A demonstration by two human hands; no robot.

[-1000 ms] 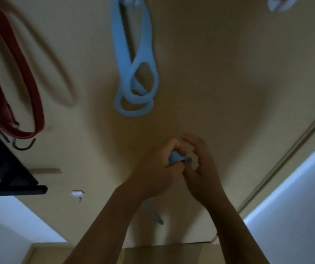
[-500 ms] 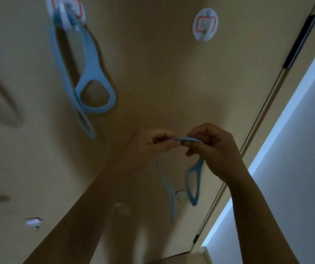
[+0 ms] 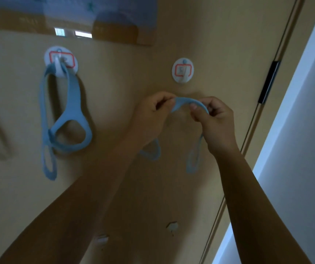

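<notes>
I see the tan door (image 3: 162, 197) filling most of my view, with a pale wall (image 3: 305, 149) past its right edge and a glossy poster (image 3: 67, 14) across its top. On the left, a blue strap (image 3: 74, 103) hangs from a round white hook (image 3: 61, 60), its loops dangling against the door. Both arms reach up. The left hand (image 3: 151, 119) and the right hand (image 3: 215, 119) each pinch a second blue strap (image 3: 188, 101) between thumb and curled fingers. It arches between them just below the other white hook (image 3: 183, 70), which carries nothing, and does not touch it. Its ends hang down behind the wrists, one loop on each side. A dark hinge (image 3: 269, 81) sits on the door's right edge.
</notes>
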